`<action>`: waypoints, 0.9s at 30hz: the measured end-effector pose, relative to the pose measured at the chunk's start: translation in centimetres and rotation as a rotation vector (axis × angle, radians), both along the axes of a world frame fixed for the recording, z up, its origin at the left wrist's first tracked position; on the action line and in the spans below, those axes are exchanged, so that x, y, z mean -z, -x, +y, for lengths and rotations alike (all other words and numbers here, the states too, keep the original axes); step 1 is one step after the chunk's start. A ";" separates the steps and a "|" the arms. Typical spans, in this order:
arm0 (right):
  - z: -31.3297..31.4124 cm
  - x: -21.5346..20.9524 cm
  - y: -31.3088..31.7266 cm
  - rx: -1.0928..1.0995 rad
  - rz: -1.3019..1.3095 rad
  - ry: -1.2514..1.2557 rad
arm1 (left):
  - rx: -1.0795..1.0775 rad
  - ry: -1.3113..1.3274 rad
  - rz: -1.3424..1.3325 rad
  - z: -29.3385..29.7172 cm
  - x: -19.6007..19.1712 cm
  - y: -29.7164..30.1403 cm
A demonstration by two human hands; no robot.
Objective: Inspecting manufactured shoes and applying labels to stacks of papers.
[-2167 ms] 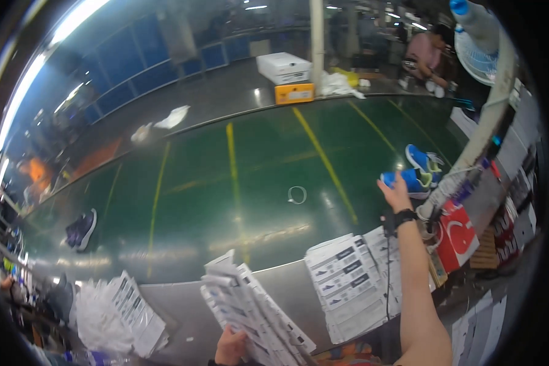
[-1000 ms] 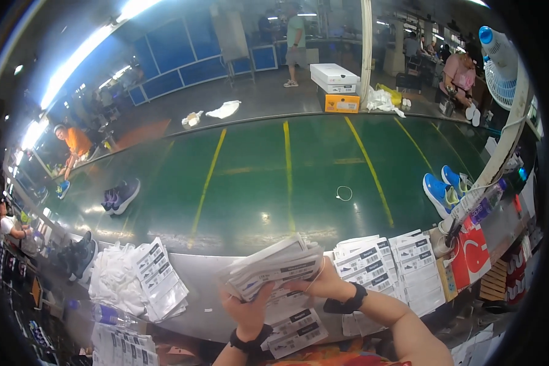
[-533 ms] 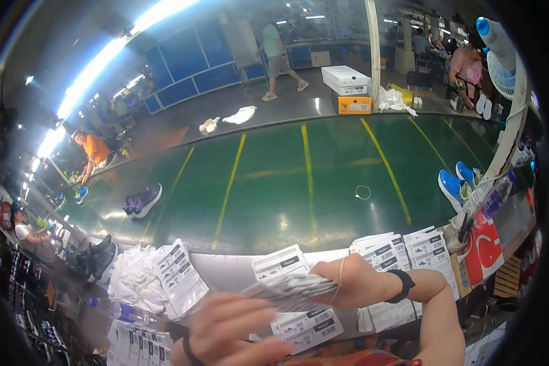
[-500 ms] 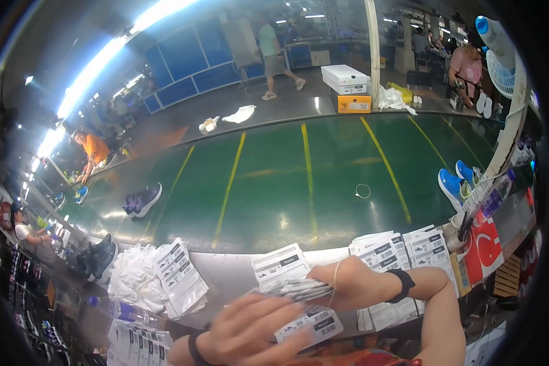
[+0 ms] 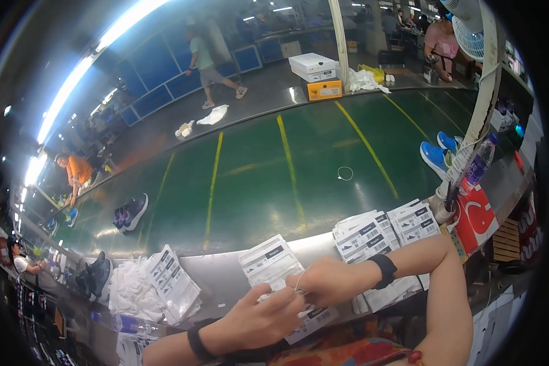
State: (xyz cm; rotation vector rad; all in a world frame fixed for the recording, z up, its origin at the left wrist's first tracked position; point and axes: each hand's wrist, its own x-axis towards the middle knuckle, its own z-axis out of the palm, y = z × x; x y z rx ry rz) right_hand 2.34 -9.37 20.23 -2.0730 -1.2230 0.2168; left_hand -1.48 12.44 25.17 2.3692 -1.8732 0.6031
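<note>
The left hand [image 5: 259,318] and the right hand [image 5: 329,280] meet in front of the wearer, fingers curled in and both grasping a small bundle of white label sheets [image 5: 265,297] that the fingers mostly hide. A thin white cord [image 5: 299,279] runs over the right fingers; whether it goes right around the bundle cannot be seen. Just beyond the knuckles, on the bare metal ledge [image 5: 219,274], lies a label stack [image 5: 268,259], and a loose label sheet [image 5: 311,324] shows partly below the hands. Two further label piles [image 5: 363,235] lie beside the right forearm, while a fanned set of labels [image 5: 172,277] leans on a crumpled white heap [image 5: 131,291] well to the left. Past the ledge, the green conveyor belt [image 5: 256,195] carries a dark purple running shoe [image 5: 131,213] on the left, a small white cord loop [image 5: 340,177] right of centre, and a pair of blue running shoes [image 5: 434,158] near the post [image 5: 487,85] on the right
</note>
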 end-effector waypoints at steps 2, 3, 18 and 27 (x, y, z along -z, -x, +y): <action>-0.6 -0.4 0.5 -0.047 -0.042 0.032 | 0.001 0.069 0.103 0.6 -2.5 1.1; -1.0 -0.8 0.8 -0.097 -0.087 0.062 | -0.014 0.088 0.141 1.2 -3.9 1.8; -1.9 -0.2 -0.2 0.589 0.594 -0.972 | -0.340 1.049 0.730 6.0 7.7 2.4; 3.7 1.0 -0.5 0.360 0.867 -0.706 | -0.443 1.503 1.606 3.2 15.1 5.6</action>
